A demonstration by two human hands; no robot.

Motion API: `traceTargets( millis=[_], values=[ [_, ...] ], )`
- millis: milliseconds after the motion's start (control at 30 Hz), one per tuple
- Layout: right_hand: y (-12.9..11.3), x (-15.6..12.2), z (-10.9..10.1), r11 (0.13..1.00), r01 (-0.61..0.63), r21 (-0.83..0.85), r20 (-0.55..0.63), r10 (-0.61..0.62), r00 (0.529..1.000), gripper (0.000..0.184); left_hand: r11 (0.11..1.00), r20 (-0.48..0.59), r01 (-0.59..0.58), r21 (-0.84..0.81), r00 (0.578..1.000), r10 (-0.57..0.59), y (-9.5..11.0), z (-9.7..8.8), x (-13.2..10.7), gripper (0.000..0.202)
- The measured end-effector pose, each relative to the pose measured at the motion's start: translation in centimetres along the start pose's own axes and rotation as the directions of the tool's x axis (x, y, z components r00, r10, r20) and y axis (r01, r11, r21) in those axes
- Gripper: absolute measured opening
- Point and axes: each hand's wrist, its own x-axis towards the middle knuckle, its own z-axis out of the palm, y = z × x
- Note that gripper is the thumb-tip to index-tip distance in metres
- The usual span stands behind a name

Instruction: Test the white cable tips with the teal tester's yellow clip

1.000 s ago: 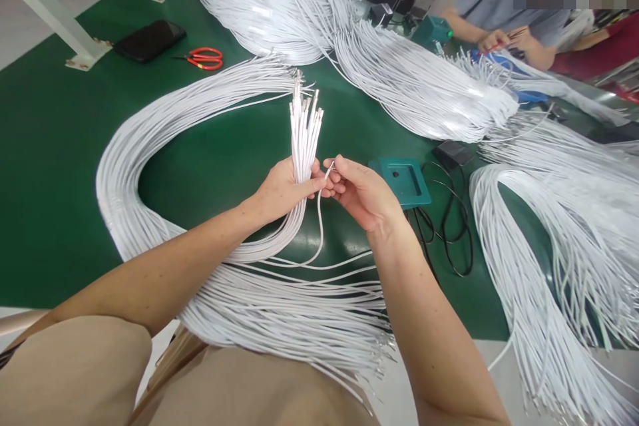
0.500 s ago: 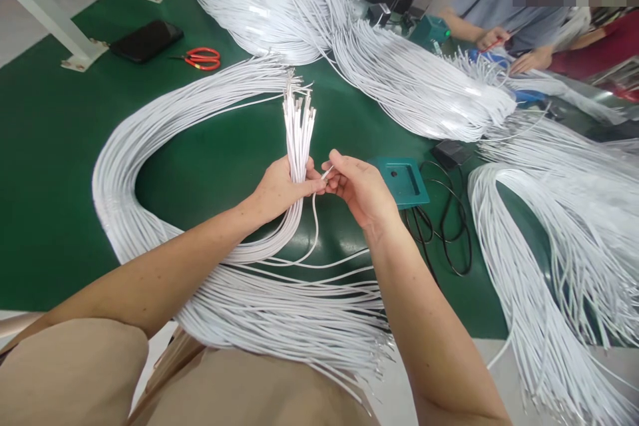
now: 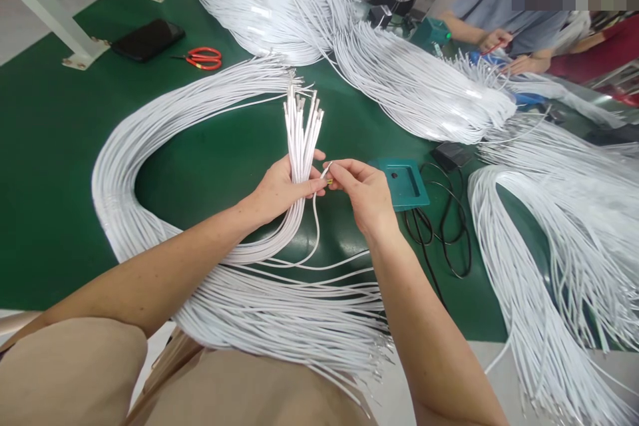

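Observation:
My left hand (image 3: 279, 192) is closed around a bundle of white wires (image 3: 301, 140), whose stripped, metallic-looking ends point up above the fist. One single wire (image 3: 316, 219) stands apart from the bundle and rises to the gap between my hands. My right hand (image 3: 364, 192) pinches this wire near its tip, thumb and forefinger together. A small yellow piece (image 3: 328, 181) shows just below the pinch; its kind is too small to tell. The bundle curves down into a long loop of white wires (image 3: 117, 160) on the green table (image 3: 219, 146).
Red-handled scissors (image 3: 204, 58) and a black phone (image 3: 147, 40) lie at the back left, near a white metal post (image 3: 54, 13). A teal tray-like device (image 3: 403, 184) with black cords is right of my hands. Large wire heaps (image 3: 414, 80) lie behind. A co-worker's hands (image 3: 499, 40) work at the back right.
My right hand's fingers have closed down onto the single wire's tip, and the yellow piece has come into view. The bundle's ends have fanned slightly rightward in my left hand.

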Motion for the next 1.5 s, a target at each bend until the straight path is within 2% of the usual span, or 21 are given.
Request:
traceTargets(
  millis=[133,333,433,533,600,633,733,800,900,1033,1100,1133,1167,1233,1300,1333,1367,1400,1433,1467,1500],
  values=[
    [-0.3,0.0,0.3,0.990,0.000,-0.143,-0.020,-0.003,1.000,0.014,1.000,0.057,0.006,0.010,0.998,-0.006,0.1,-0.1,-0.1,0.057],
    [-1.1,0.0,0.1,0.984,-0.081,-0.157,0.074,0.093,0.993,0.013,0.996,0.116,0.050,-0.078,0.992,-0.041,-0.1,-0.4,-0.1,0.049],
    [-1.2,0.1,-0.2,0.987,-0.151,-0.049,0.156,0.157,0.975,0.015,0.987,0.161,0.089,-0.135,0.985,-0.067,-0.1,-0.4,0.0,0.041],
    [-0.9,0.0,-0.5,0.947,-0.290,0.136,0.277,0.244,0.929,0.016,0.975,0.209,0.128,-0.184,0.974,-0.088,0.0,-0.4,0.1,0.041],
    [-0.6,-0.1,-0.7,0.914,-0.363,0.182,0.327,0.292,0.899,0.016,0.969,0.222,0.140,-0.201,0.971,-0.094,0.0,-0.4,0.1,0.041],
    [-0.5,-0.1,-0.7,0.912,-0.372,0.174,0.316,0.306,0.898,0.015,0.969,0.219,0.140,-0.204,0.971,-0.094,0.0,-0.4,0.1,0.041],
    [-0.4,-0.2,-0.8,0.961,-0.256,0.104,0.135,0.242,0.961,0.007,0.976,0.208,0.126,-0.179,0.974,-0.088,0.0,-0.5,0.2,0.041],
    [-0.6,-0.3,-0.7,0.990,-0.135,0.048,0.051,0.133,0.990,0.014,0.983,0.200,0.111,-0.150,0.977,-0.080,0.0,-0.5,0.2,0.041],
    [-0.6,-0.5,-0.5,0.997,-0.019,-0.068,0.100,0.026,0.995,0.021,0.987,0.185,0.101,-0.123,0.980,-0.078,0.0,-0.6,0.2,0.042],
    [-0.1,-0.7,-0.2,0.961,0.121,-0.247,0.105,-0.097,0.990,0.016,0.986,0.160,0.117,-0.118,0.982,-0.097,0.0,-0.6,0.3,0.041],
    [0.3,-0.7,-0.2,0.899,0.225,-0.376,0.094,-0.205,0.974,0.016,0.983,0.149,0.133,-0.127,0.982,-0.113,0.1,-0.5,0.3,0.040],
    [0.5,-0.7,-0.2,0.832,0.296,-0.469,0.095,-0.285,0.954,0.017,0.980,0.144,0.145,-0.136,0.982,-0.125,0.2,-0.5,0.3,0.041],
    [0.6,-0.7,-0.3,0.731,0.372,-0.571,0.114,-0.378,0.919,0.018,0.977,0.138,0.158,-0.146,0.981,-0.138,0.2,-0.5,0.3,0.041],
    [0.8,-0.8,-0.5,0.448,0.505,-0.737,0.230,-0.537,0.812,0.022,0.969,0.123,0.185,-0.167,0.978,-0.166,0.4,-0.4,0.2,0.042],
    [1.0,-0.7,-1.0,0.168,0.582,-0.796,0.396,-0.582,0.710,0.026,0.959,0.116,0.208,-0.191,0.975,-0.188,0.5,-0.4,0.2,0.042],
    [1.0,-0.7,-1.2,0.073,0.600,-0.796,0.460,-0.571,0.680,0.028,0.954,0.122,0.220,-0.203,0.973,-0.198,0.5,-0.4,0.2,0.042],
    [1.1,-0.7,-1.4,0.018,0.610,-0.792,0.501,-0.552,0.667,0.028,0.950,0.130,0.229,-0.214,0.970,-0.204,0.5,-0.5,0.3,0.042],
    [1.1,-0.6,-1.6,0.007,0.614,-0.789,0.516,-0.536,0.668,0.028,0.947,0.138,0.235,-0.221,0.968,-0.208,0.5,-0.5,0.3,0.042],
    [1.0,-0.6,-1.8,0.041,0.613,-0.789,0.503,-0.530,0.683,0.028,0.946,0.144,0.237,-0.220,0.967,-0.209,0.4,-0.6,0.3,0.043],
    [0.9,-0.6,-1.9,0.121,0.605,-0.787,0.464,-0.530,0.710,0.026,0.949,0.142,0.233,-0.213,0.968,-0.205,0.4,-0.6,0.3,0.044],
    [0.8,-0.5,-2.0,0.240,0.584,-0.776,0.401,-0.526,0.750,0.025,0.954,0.135,0.223,-0.201,0.971,-0.199,0.4,-0.6,0.4,0.045]
  ],
)
